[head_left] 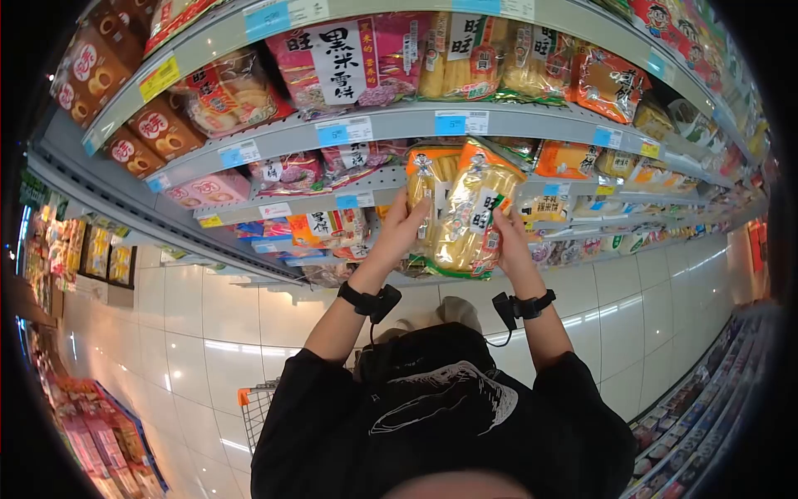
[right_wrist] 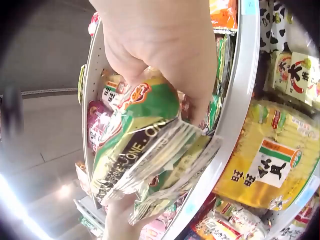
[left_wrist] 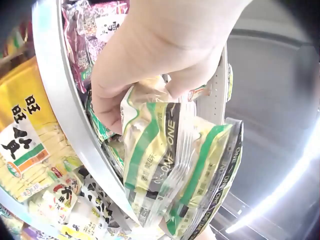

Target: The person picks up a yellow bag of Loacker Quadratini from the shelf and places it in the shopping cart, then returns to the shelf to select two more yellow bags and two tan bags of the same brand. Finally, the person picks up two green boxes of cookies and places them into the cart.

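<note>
My left hand [head_left: 403, 226] grips a yellow clear-wrapped bag of rice crackers [head_left: 422, 173] by its left side. Overlapping it, and tilted, is a second, similar bag of rice crackers [head_left: 474, 212], whose right edge my right hand [head_left: 514, 241] pinches. Both bags are held upright in front of the shelf. From the left wrist, the left hand [left_wrist: 155, 50] has thumb and fingers around the nearer bag [left_wrist: 147, 155], its green and black side showing. In the right wrist view, the right hand [right_wrist: 157, 45] holds its bag [right_wrist: 135, 132] between thumb and fingers.
A shelf edge [head_left: 391, 129] with price tags runs behind the bags. Above it stand a large pink bag [head_left: 349, 62] and several yellow cracker bags [head_left: 461, 58]. Orange packets [head_left: 565, 158] lie to the right. Behind the person, a shopping cart [head_left: 256, 407] stands on the tiled floor [head_left: 191, 333].
</note>
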The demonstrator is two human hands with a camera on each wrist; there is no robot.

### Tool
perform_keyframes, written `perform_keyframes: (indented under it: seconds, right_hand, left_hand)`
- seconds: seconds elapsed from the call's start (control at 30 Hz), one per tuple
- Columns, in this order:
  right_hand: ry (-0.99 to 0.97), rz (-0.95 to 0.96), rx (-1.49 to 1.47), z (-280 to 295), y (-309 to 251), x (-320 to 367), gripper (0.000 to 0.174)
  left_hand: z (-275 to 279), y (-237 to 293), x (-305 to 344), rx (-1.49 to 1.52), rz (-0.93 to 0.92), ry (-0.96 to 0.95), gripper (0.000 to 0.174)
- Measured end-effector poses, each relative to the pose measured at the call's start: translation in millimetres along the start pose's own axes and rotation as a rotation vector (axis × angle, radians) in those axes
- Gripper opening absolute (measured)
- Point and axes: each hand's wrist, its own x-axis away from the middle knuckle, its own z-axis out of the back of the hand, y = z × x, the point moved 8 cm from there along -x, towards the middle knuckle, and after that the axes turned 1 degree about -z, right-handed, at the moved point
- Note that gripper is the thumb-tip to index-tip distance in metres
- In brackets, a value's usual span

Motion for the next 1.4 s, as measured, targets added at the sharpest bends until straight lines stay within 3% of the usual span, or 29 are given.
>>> perform_keyframes:
  seconds: [0.13, 0.23, 0.37, 0.43, 0.5, 0.67, 0.83, 0.9, 1.07, 1.13, 1.2, 1.23, 1.3, 1.4]
  right_hand:
    - [0.024, 0.112, 0.111, 27, -31, -9, 0.034]
    - [0.010, 0.181, 0.227, 48, -53, -26, 0.038]
    - [0.015, 0.168, 0.224, 59, -68, -47, 0.046]
    - [0.013, 0.171, 0.241, 59, -73, -55, 0.055]
    - [0.044, 0.200, 0.286, 61, -78, -62, 0.061]
    - [-0.054, 0.249, 0.277, 47, -82, -87, 0.057]
    - [-0.019, 0.263, 0.158, 49, -87, -111, 0.050]
    - [-0.050, 0.395, 0.006, 46, -98, -119, 0.045]
    - [-0.015, 0.496, 0.114, 48, -109, -147, 0.021]
    - [0.033, 0.538, 0.104, 44, -111, -147, 0.021]
    - [0.075, 0.577, 0.099, 45, -116, -145, 0.021]
    - [0.042, 0.581, 0.165, 42, -116, -144, 0.023]
    - [0.010, 0.578, 0.233, 48, -110, -150, 0.025]
    - [-0.033, 0.553, 0.454, 54, -95, -159, 0.032]
  left_hand:
    - [4, 1, -23, -0.047, -0.027, 0.029, 0.036]
    - [9, 14, -40, 0.090, -0.124, 0.110, 0.034]
    - [8, 8, -51, -0.025, 0.047, 0.095, 0.036]
    - [4, 13, -60, -0.014, -0.130, 0.076, 0.039]
    - [4, 16, -65, -0.012, -0.153, 0.067, 0.040]
    - [2, 15, -66, 0.034, -0.087, 0.015, 0.048]
    - [10, 18, -63, 0.144, -0.160, 0.135, 0.062]
    - [10, 17, -65, 0.140, -0.160, 0.163, 0.060]
    - [30, -12, -86, 0.050, -0.171, 0.223, 0.051]
    - [28, -12, -92, 0.008, -0.160, 0.276, 0.048]
    - [12, 16, -91, 0.164, -0.265, 0.361, 0.034]
    - [16, 16, -96, 0.162, -0.261, 0.358, 0.034]
    - [15, 17, -106, -0.005, -0.270, 0.210, 0.017]
    - [16, 24, -106, 0.033, -0.301, 0.227, 0.012]
